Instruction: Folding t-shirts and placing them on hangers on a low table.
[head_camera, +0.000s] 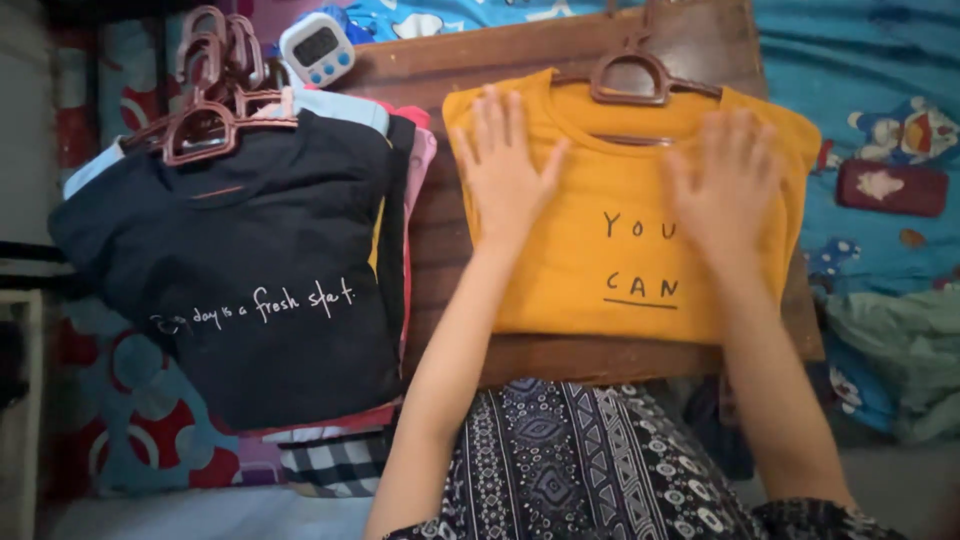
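Both hands lay flat with fingers spread, gripping nothing: the left hand (505, 165) and the right hand (725, 185) pressed on a folded mustard-yellow T-shirt (620, 255). It rested on a wooden board (440, 240), its collar and brown hanger (632, 80) pointing far. To the left lay a stack of hangered shirts, a dark navy T-shirt (250, 270) on top, with a white digital timer (317, 47) beyond.

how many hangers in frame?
At least 5: one in the yellow shirt, its hanger on top; about four bunched above the dark stack. More may be hidden.
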